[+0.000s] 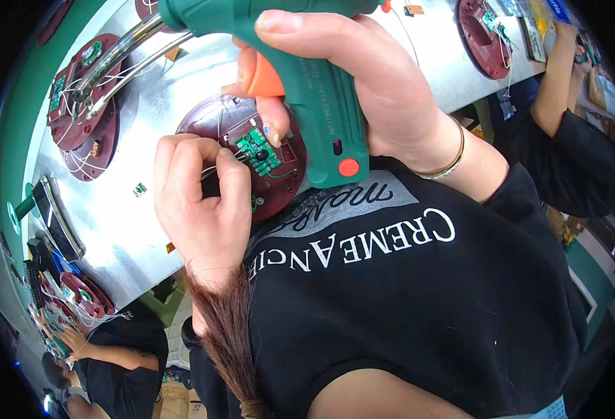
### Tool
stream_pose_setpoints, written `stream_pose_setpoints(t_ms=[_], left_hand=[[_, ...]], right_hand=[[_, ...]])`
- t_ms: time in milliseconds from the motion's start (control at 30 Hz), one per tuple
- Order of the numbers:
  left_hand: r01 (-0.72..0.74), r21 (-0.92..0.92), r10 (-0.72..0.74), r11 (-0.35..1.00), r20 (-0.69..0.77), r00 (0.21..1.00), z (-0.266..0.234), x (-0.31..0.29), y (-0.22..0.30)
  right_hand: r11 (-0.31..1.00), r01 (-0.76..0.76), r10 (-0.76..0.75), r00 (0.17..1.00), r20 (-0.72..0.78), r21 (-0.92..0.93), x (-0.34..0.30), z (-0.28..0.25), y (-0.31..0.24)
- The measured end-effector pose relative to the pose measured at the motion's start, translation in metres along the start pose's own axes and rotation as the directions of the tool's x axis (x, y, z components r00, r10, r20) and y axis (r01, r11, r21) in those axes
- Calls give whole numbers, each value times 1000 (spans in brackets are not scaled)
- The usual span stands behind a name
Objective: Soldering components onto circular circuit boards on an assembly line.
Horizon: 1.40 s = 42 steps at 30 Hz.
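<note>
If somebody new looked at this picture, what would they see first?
Probably the big green gun-shaped tool with its orange trigger, held in the right hand at the top middle. Below and left of it, the left hand pinches thin wires beside a bright green circuit board on a round dark-red casing.

Maroon discs (279, 195) on silvery table (122, 230)

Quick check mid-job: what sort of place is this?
Probably an electronics assembly workshop: the right hand holds a green soldering gun, a green circuit board sits in an open maroon housing, and more maroon housings lie along the metal table.
</note>
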State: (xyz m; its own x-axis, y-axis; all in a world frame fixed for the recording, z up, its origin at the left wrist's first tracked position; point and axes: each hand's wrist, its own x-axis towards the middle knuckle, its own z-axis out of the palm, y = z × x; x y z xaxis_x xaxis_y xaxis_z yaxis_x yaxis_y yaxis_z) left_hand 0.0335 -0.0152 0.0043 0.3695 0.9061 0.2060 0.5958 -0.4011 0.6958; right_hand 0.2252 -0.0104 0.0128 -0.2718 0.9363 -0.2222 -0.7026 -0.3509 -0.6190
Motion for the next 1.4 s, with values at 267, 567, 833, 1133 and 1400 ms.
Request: stream_pose_setpoints(t_ms=[267, 567, 833, 1133, 1400], left_hand=[[20, 60, -22, 998, 36, 999, -1, 0, 0], [2, 64, -5, 998, 45, 999, -6, -3, 6], [1, 61, 6, 998, -111, 994, 0, 3, -6], [187, -558, -286, 808, -94, 954, -7, -9, -5], [76, -265, -67, 961, 43, 997, -13, -7, -2]], right_hand=[[906, 115, -154, 986, -64, -407, 8, 14, 4], [925, 148, -173, 984, -41, -349, 9, 15, 7], [908, 192, -221, 974, -38, -373, 7, 22, 9], [914, 204, -194, 979, 66, -351, -14, 11, 0], [692, 294, -353, 934, 45, -660, -84, -13, -8]])
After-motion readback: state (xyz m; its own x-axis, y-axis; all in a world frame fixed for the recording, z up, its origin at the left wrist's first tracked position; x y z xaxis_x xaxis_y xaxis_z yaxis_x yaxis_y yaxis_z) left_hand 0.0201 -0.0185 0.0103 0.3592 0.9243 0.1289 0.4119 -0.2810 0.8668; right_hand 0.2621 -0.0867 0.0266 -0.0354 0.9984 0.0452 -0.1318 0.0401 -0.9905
